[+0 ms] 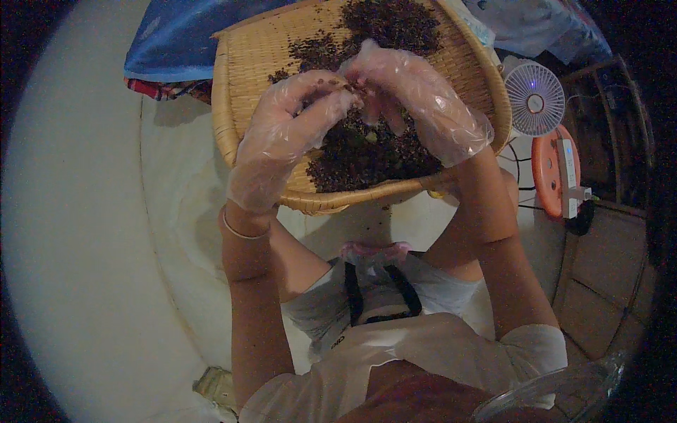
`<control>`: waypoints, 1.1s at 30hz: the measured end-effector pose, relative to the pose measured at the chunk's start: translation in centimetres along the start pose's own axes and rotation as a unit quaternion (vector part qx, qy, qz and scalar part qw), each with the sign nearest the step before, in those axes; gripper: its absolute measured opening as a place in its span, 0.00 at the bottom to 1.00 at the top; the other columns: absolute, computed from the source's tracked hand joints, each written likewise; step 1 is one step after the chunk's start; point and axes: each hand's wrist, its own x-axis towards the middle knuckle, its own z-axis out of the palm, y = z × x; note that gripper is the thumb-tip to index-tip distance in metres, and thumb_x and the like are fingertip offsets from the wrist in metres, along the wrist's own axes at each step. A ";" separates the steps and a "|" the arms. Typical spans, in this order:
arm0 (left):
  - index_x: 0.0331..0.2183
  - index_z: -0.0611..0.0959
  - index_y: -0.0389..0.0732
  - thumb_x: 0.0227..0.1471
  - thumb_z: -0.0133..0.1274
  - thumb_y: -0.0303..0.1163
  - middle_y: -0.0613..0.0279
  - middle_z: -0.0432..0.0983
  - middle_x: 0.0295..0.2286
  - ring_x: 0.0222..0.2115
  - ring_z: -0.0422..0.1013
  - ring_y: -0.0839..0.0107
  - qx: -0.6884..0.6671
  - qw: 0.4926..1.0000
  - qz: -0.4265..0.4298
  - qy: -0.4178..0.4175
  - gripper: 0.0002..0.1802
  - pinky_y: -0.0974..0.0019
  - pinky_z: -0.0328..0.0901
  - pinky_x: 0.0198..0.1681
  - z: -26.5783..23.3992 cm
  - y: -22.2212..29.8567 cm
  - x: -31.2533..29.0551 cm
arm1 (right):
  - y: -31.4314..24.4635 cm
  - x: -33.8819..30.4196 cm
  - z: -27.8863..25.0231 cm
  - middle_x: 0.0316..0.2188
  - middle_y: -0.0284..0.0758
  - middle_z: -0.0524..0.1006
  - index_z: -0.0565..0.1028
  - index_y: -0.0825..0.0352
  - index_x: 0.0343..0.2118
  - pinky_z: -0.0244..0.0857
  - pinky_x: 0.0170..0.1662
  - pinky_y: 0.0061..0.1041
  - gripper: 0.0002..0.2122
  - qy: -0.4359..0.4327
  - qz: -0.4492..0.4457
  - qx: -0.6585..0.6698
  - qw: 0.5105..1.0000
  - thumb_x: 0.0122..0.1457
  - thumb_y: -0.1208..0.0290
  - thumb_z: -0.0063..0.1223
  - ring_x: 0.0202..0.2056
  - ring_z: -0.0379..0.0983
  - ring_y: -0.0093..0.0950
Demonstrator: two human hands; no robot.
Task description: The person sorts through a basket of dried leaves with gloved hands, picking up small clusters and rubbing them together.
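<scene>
A shallow woven bamboo tray (224, 130) holds loose, dark, dried plant bits (374, 158), heaped at its near and far sides. I cannot tell their exact kind. Clear, loose plastic gloves cover both hands. Over the middle of the tray, my left hand (296, 113) is closed in a pinch, its thumb and fingertips meeting my right hand's. Also pinched at the fingertips, my right hand (416, 88) comes in from the right above the near heap. Small brownish bits show at the joined fingertips; what exactly each hand holds is too small to name. A greenish piece (371, 137) lies on the near heap.
Right of the tray stands a small white fan (534, 100). Near it is an orange stool (544, 166) with a white power strip (566, 176) and cables. Blue cloth (176, 46) lies at the far left. My knees are under the tray's near edge.
</scene>
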 end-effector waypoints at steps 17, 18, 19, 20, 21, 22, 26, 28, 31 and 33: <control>0.33 0.83 0.37 0.51 0.53 0.41 0.72 0.73 0.26 0.26 0.63 0.85 -0.060 0.996 0.060 0.030 0.16 0.80 0.56 0.29 0.1 0.6 0.1 | -0.1 -0.5 -0.5 0.27 0.30 0.75 0.74 0.65 0.31 0.64 0.20 0.15 0.15 -0.125 0.043 0.045 0.990 0.56 0.56 0.53 0.23 0.71 0.17; 0.33 0.83 0.37 0.51 0.54 0.41 0.72 0.73 0.26 0.27 0.64 0.85 -0.050 0.998 0.031 0.030 0.16 0.80 0.56 0.29 0.1 0.9 0.0 | 0.0 -0.6 -0.6 0.27 0.30 0.75 0.74 0.65 0.31 0.64 0.20 0.15 0.15 -0.125 0.044 0.045 0.990 0.56 0.56 0.53 0.23 0.71 0.17; 0.33 0.83 0.37 0.51 0.55 0.40 0.72 0.74 0.27 0.28 0.65 0.85 -0.038 0.999 0.002 0.032 0.16 0.80 0.56 0.29 0.0 1.2 -0.1 | 0.2 -0.6 -0.7 0.25 0.31 0.75 0.74 0.67 0.31 0.62 0.19 0.12 0.13 -0.127 0.046 0.079 0.988 0.55 0.60 0.53 0.22 0.70 0.16; 0.33 0.83 0.37 0.51 0.55 0.40 0.72 0.74 0.27 0.28 0.65 0.85 -0.038 0.999 0.002 0.033 0.16 0.80 0.56 0.29 0.1 1.0 0.0 | 0.3 -0.6 -0.7 0.24 0.31 0.76 0.73 0.68 0.31 0.60 0.19 0.10 0.11 -0.129 0.048 0.113 0.984 0.54 0.64 0.54 0.22 0.70 0.15; 0.33 0.83 0.36 0.51 0.55 0.39 0.71 0.74 0.27 0.28 0.65 0.85 -0.070 0.997 0.012 0.041 0.15 0.80 0.57 0.29 0.3 0.7 0.2 | 0.0 -0.6 -0.6 0.24 0.31 0.76 0.73 0.68 0.31 0.60 0.19 0.10 0.11 -0.129 0.049 0.113 0.984 0.54 0.64 0.54 0.22 0.70 0.15; 0.33 0.83 0.36 0.50 0.55 0.38 0.71 0.74 0.27 0.28 0.66 0.85 -0.102 0.993 0.022 0.049 0.14 0.80 0.57 0.30 0.4 0.5 0.2 | -0.5 -0.6 -0.6 0.24 0.31 0.76 0.73 0.67 0.30 0.59 0.18 0.10 0.11 -0.132 0.072 0.086 0.985 0.53 0.64 0.54 0.21 0.69 0.15; 0.34 0.83 0.36 0.51 0.55 0.36 0.70 0.75 0.28 0.29 0.67 0.84 -0.086 0.995 -0.030 0.042 0.13 0.79 0.59 0.31 -0.3 0.7 0.2 | -0.2 -0.7 0.7 0.22 0.31 0.75 0.73 0.66 0.26 0.58 0.16 0.11 0.10 -0.079 0.038 0.075 0.993 0.53 0.64 0.54 0.18 0.68 0.15; 0.33 0.83 0.35 0.51 0.55 0.35 0.69 0.76 0.28 0.29 0.68 0.83 -0.079 0.997 0.000 0.025 0.12 0.79 0.61 0.33 -0.1 0.7 0.2 | 0.0 -0.6 0.6 0.22 0.31 0.75 0.73 0.67 0.26 0.58 0.16 0.11 0.10 -0.091 0.045 0.085 0.991 0.54 0.64 0.54 0.18 0.68 0.15; 0.33 0.83 0.36 0.51 0.55 0.35 0.68 0.76 0.28 0.30 0.69 0.82 -0.090 0.994 0.040 0.053 0.12 0.78 0.62 0.34 0.4 0.5 0.4 | -0.2 -0.7 0.1 0.21 0.32 0.75 0.73 0.67 0.27 0.59 0.16 0.11 0.09 -0.108 0.071 0.105 0.986 0.54 0.65 0.54 0.18 0.68 0.15; 0.33 0.83 0.36 0.51 0.54 0.35 0.68 0.76 0.28 0.31 0.69 0.81 -0.064 0.997 0.015 0.052 0.12 0.78 0.62 0.35 -0.1 1.0 0.0 | 0.0 -0.6 -0.2 0.21 0.32 0.75 0.73 0.67 0.27 0.59 0.16 0.12 0.09 -0.115 0.089 0.115 0.983 0.54 0.66 0.54 0.18 0.68 0.15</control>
